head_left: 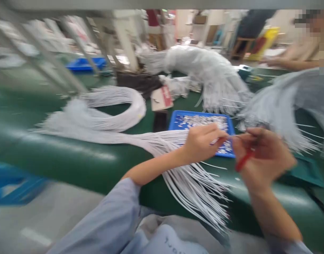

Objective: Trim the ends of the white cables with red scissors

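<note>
My left hand point(203, 144) is closed in a pinch over a blue tray point(172, 121), with a thin white wire at its fingertips. The tray holds many small shiny metal pieces. My right hand point(265, 158) meets the left at the fingertips, its fingers curled around a blurred red-handled tool point(244, 160); the tool's working end cannot be made out. Beneath my left forearm a bundle of white wires point(196, 190) fans out, the loose ends hanging over the table's front edge.
A looped white wire bundle point(135, 109) lies left on the green table point(79, 155). More bundles point(204, 63) lie behind. Near the tray are a dark flat object point(160, 121) and a red-and-white box point(162, 98). Another person's arm point(291, 64) reaches in at the right.
</note>
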Motion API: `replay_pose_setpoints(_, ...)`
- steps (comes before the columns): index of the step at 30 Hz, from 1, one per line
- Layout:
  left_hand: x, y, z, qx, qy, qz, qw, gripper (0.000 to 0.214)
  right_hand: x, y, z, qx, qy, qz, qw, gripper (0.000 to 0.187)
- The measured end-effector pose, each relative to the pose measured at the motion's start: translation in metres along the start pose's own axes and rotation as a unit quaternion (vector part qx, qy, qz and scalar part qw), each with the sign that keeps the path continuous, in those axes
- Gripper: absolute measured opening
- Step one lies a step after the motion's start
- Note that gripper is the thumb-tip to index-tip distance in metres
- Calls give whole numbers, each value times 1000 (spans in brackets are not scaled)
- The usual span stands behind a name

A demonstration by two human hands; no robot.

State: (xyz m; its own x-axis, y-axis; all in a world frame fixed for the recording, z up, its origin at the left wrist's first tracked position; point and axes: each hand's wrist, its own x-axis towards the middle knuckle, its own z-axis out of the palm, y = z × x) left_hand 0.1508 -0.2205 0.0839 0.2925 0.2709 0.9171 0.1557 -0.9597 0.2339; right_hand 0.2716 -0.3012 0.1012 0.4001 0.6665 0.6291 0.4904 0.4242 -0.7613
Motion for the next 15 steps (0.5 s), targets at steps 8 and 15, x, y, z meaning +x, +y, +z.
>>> replay_pose_setpoints(8,5,-10,-4,-61,21,2,998,8,3,-7,7,-48,24,-11,998,15)
replay_pose_setpoints(15,14,-9,-11,-261,-95,-195,941,8,24,4,-5,62,-50,16,997,20)
